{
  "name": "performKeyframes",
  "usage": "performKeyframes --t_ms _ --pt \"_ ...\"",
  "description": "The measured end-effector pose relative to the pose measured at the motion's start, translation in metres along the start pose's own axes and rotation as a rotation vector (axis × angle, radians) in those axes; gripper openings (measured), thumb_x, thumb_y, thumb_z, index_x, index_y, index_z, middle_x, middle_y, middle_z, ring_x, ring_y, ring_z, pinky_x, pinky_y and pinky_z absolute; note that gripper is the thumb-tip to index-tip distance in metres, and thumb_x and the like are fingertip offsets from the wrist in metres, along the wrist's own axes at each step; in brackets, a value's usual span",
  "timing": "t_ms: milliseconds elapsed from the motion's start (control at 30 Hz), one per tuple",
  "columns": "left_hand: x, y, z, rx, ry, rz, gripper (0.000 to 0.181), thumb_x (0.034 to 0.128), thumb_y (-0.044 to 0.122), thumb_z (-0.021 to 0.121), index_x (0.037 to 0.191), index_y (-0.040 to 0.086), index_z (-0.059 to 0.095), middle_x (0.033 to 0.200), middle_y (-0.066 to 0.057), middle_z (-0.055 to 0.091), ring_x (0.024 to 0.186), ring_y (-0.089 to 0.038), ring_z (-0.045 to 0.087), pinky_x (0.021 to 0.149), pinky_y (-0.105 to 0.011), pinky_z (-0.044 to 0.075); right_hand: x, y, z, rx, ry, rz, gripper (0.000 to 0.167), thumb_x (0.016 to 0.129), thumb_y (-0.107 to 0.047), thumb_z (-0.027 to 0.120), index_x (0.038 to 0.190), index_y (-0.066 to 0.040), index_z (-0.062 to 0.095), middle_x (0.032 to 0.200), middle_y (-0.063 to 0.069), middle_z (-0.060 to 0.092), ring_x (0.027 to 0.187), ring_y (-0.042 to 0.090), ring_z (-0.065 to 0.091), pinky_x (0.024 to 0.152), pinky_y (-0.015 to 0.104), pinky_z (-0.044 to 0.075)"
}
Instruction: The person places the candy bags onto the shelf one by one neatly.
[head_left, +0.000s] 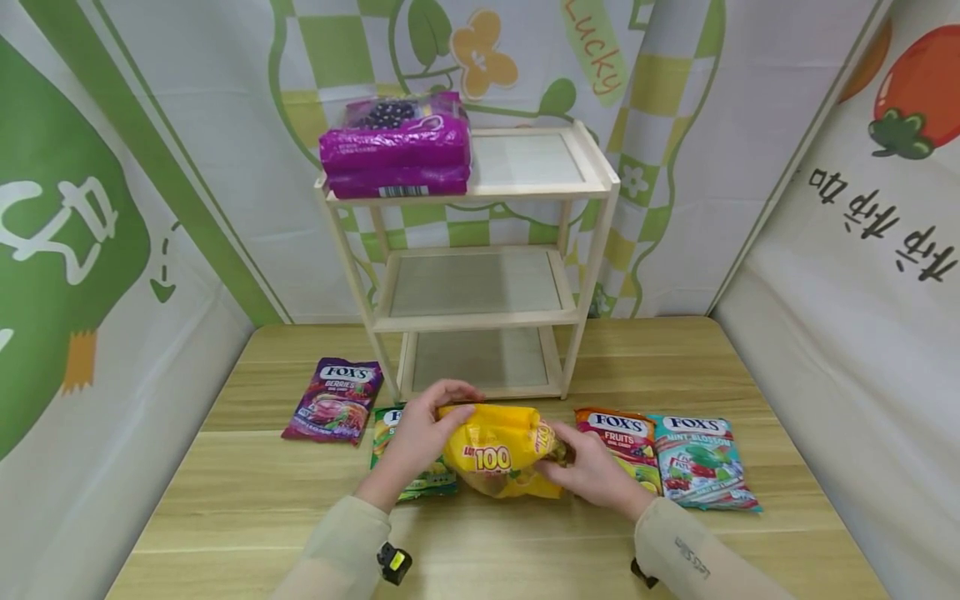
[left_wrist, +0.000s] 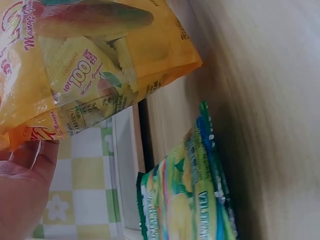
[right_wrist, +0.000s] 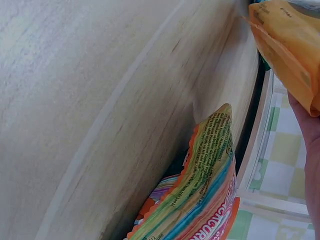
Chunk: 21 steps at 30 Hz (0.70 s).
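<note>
Both hands hold a yellow LOT 100 mango gummy bag (head_left: 498, 458) above the front part of the table. My left hand (head_left: 426, 429) grips its left end, thumb on the near side. My right hand (head_left: 588, 467) pinches the right end. The left wrist view shows small wrapped sweets through the bag's clear window, with fingers of the left hand (left_wrist: 30, 182) under one edge. Partly behind the left hand lies a green Fox's candy bag (head_left: 427, 485). A red and orange Fox's Fruits bag (head_left: 618, 429) lies beyond the right hand, partly hidden by it.
A three-tier wooden shelf (head_left: 476, 321) stands at the back, with stacked purple packs (head_left: 397, 158) on its top left. A purple Fox's Berries bag (head_left: 337, 404) lies left on the table (head_left: 232, 500); a Mint Blossom bag (head_left: 703, 462) lies right. Printed curtains surround the table.
</note>
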<state>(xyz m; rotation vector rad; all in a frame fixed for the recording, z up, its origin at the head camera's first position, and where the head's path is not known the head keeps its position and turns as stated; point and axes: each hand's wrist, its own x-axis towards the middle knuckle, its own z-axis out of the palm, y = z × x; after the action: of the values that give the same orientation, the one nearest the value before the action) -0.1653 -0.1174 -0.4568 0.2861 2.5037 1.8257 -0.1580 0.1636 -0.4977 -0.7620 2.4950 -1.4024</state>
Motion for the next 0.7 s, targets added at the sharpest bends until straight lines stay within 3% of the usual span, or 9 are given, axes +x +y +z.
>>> performKeyframes --t_ms 333,533,700 --pt "-0.009 -0.015 -0.004 -0.182 -0.076 -0.060 0.042 0.1049 0.033 0.060 0.144 0.020 0.051 0.139 0.001 0.064 0.133 -0.022 0.055 0.113 -0.046 0.045 -0.002 -0.004 -0.004 0.045 0.019 0.019 0.038 0.096 -0.019 0.074 0.131 -0.009 0.063 0.117 0.008 0.072 0.093 0.016 0.067 0.079 0.024 0.060" --pt "-0.022 -0.028 -0.003 -0.233 -0.099 -0.160 0.050 0.1067 0.046 0.050 0.153 0.029 0.042 0.146 -0.007 0.054 0.128 -0.029 0.054 0.115 -0.056 0.039 -0.002 -0.008 -0.005 0.076 0.051 0.011 0.039 0.095 -0.016 0.074 0.131 -0.007 0.063 0.118 0.010 0.072 0.092 0.016 0.068 0.077 0.025 0.061" --pt "-0.033 -0.037 0.001 -0.288 -0.160 -0.218 0.072 0.1090 0.051 0.036 0.164 0.009 0.017 0.164 -0.022 0.029 0.143 -0.042 0.040 0.122 -0.058 0.027 -0.004 -0.013 -0.008 0.120 0.075 0.048 0.039 0.095 -0.016 0.073 0.132 -0.007 0.062 0.120 0.012 0.071 0.092 0.017 0.070 0.076 0.027 0.063"
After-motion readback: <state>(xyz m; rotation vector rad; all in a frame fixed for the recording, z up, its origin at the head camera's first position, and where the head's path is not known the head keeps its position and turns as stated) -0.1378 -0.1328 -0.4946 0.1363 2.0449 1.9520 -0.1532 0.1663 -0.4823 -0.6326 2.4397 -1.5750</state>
